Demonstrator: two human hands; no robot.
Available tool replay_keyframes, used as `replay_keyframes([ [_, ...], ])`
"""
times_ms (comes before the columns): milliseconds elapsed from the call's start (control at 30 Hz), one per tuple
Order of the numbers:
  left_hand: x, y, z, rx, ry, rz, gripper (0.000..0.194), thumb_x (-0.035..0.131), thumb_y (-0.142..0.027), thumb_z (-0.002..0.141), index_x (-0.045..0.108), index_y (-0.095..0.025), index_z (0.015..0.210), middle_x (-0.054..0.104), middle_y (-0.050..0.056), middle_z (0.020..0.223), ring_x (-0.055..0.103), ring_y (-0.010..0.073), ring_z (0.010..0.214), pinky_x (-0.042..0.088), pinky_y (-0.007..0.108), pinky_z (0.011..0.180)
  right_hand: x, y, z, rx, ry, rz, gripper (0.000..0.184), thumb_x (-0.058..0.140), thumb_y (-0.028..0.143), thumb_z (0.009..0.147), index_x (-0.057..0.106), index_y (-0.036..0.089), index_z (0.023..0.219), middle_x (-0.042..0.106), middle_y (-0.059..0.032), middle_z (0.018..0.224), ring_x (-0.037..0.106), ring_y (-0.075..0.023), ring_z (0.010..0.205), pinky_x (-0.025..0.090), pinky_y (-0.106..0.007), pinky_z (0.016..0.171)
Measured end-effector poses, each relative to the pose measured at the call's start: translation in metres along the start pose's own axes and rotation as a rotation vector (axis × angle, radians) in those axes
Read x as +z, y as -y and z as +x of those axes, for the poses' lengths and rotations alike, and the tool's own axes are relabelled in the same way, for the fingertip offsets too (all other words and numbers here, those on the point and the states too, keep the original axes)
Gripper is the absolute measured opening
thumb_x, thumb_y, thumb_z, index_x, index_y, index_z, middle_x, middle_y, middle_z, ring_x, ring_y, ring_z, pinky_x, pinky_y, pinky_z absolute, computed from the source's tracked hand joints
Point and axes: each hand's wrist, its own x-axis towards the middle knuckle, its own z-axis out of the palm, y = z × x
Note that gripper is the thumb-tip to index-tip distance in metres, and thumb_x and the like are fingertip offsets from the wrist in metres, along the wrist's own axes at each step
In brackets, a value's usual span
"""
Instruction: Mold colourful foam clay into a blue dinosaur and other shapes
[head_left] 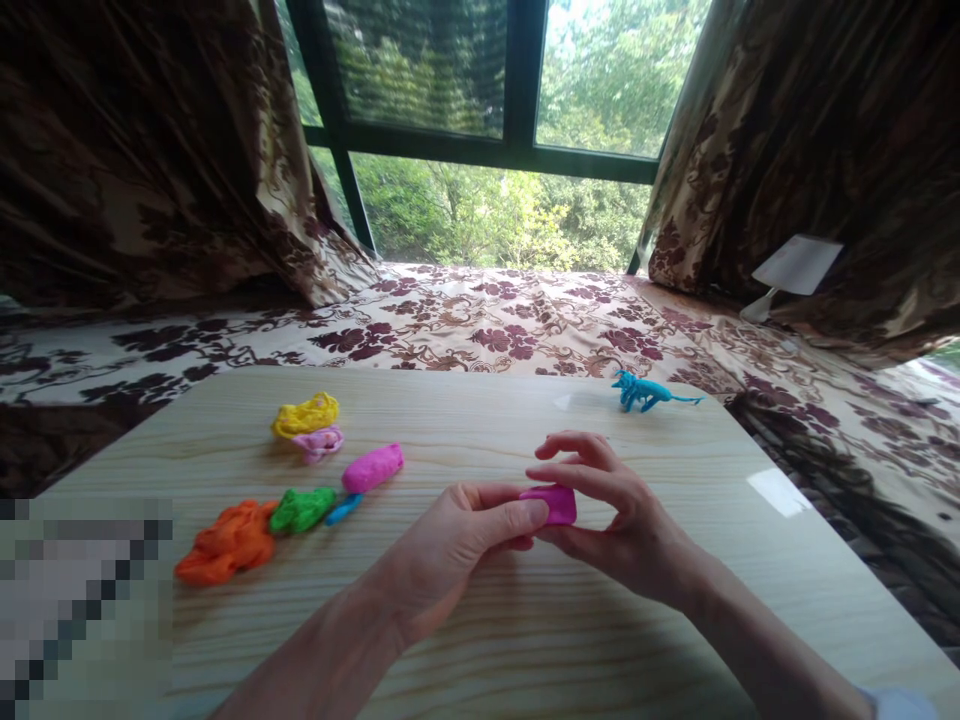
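A small flattened piece of magenta modelling clay (561,504) is held above the table, between my two hands. My left hand (469,525) pinches its left side, thumb on top and fingers beneath. My right hand (611,500) closes on the same piece from the right, with its thumb at the lower edge and a finger along the upper edge; its other fingers are raised and bent. Left of my hands lies a larger pink clay roll (373,468), touching a short blue clay strip (345,509). Beside them are a green clay lump (303,510) and a crumpled orange clay lump (229,543).
Farther back on the wooden table (465,410) sit yellow clay (306,414) and pale pink clay (320,443). A blue clay animal figure (645,391) stands at the back right. Beyond are a floral-covered ledge (495,320), curtains, a window and a white lamp (799,264).
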Motion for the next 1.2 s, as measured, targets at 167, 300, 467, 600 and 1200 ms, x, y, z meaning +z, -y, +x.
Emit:
replay_keyframes([
  [167, -0.0016, 0.002, 0.0026, -0.015, -0.004, -0.035, 0.023, 0.064, -0.029, 0.074, 0.07, -0.017, 0.093, 0.067, 0.006, 0.089, 0.056, 0.0192, 0.089, 0.041, 0.03, 0.084, -0.0011, -0.0023, 0.0, -0.02, 0.014, -0.014, 0.035, 0.066, 0.022, 0.076, 0.06, 0.029, 0.11, 0.055, -0.0064, 0.109, 0.046, -0.0231, 0.111, 0.042, -0.041, 0.092],
  [300, -0.0039, 0.0049, 0.0057, 0.03, -0.097, -0.107, 0.024, 0.065, -0.025, 0.074, 0.066, -0.02, 0.097, 0.064, 0.003, 0.099, 0.054, 0.0131, 0.082, 0.042, 0.027, 0.08, -0.0014, -0.0021, -0.0013, 0.092, 0.008, 0.036, 0.061, 0.07, 0.021, 0.071, 0.043, 0.026, 0.126, 0.049, -0.0075, 0.12, 0.047, -0.0215, 0.109, 0.043, -0.038, 0.092],
  [467, -0.0023, 0.0024, 0.0049, 0.042, -0.124, -0.014, 0.027, 0.068, -0.026, 0.072, 0.065, -0.018, 0.097, 0.063, 0.004, 0.095, 0.055, 0.013, 0.08, 0.041, 0.027, 0.08, -0.0012, 0.0015, 0.0011, 0.11, -0.039, 0.081, 0.026, 0.057, 0.019, 0.083, 0.055, 0.022, 0.109, 0.058, -0.0048, 0.099, 0.055, -0.0166, 0.09, 0.048, -0.032, 0.079],
  [600, -0.0025, 0.0025, 0.0031, 0.048, -0.127, 0.101, 0.028, 0.063, -0.034, 0.075, 0.066, -0.019, 0.099, 0.065, 0.003, 0.089, 0.055, 0.0155, 0.082, 0.04, 0.027, 0.078, -0.001, 0.0038, 0.0008, 0.095, -0.009, 0.074, 0.03, 0.05, 0.016, 0.086, 0.055, 0.024, 0.114, 0.057, -0.005, 0.099, 0.055, -0.0158, 0.089, 0.048, -0.031, 0.077],
  [1200, 0.0004, 0.0046, 0.0024, 0.118, -0.127, 0.132, 0.017, 0.058, -0.025, 0.078, 0.071, -0.018, 0.087, 0.065, 0.001, 0.076, 0.051, 0.0133, 0.076, 0.038, 0.022, 0.071, 0.0048, 0.004, -0.0009, -0.011, 0.055, -0.078, 0.05, 0.063, 0.022, 0.078, 0.045, 0.019, 0.125, 0.053, -0.0087, 0.109, 0.049, -0.0188, 0.101, 0.043, -0.032, 0.086],
])
